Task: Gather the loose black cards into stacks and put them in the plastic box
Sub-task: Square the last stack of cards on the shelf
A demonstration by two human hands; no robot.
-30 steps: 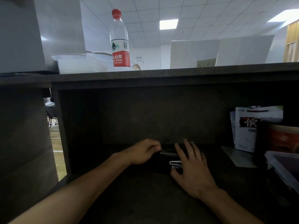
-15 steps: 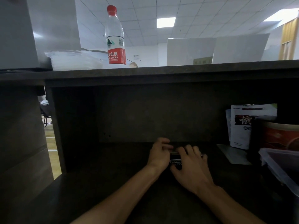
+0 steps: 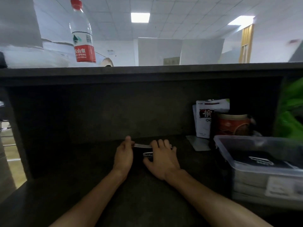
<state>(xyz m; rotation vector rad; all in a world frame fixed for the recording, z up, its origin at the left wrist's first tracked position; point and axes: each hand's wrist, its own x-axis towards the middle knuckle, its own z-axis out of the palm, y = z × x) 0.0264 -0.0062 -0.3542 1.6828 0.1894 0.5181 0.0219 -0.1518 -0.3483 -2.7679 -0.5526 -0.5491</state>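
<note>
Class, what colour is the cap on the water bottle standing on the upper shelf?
Red; the bottle cap shows best in the head view.

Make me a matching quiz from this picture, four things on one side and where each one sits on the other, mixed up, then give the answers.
Things:
1. bottle
2. cards
3. plastic box
4. red tub

Places:
A. between the left hand and the right hand
B. on the top ledge, at the left
C. back right of the desk, behind the box
D. right of the desk, near the front

Pairs: 1-B, 2-A, 3-D, 4-C
</note>
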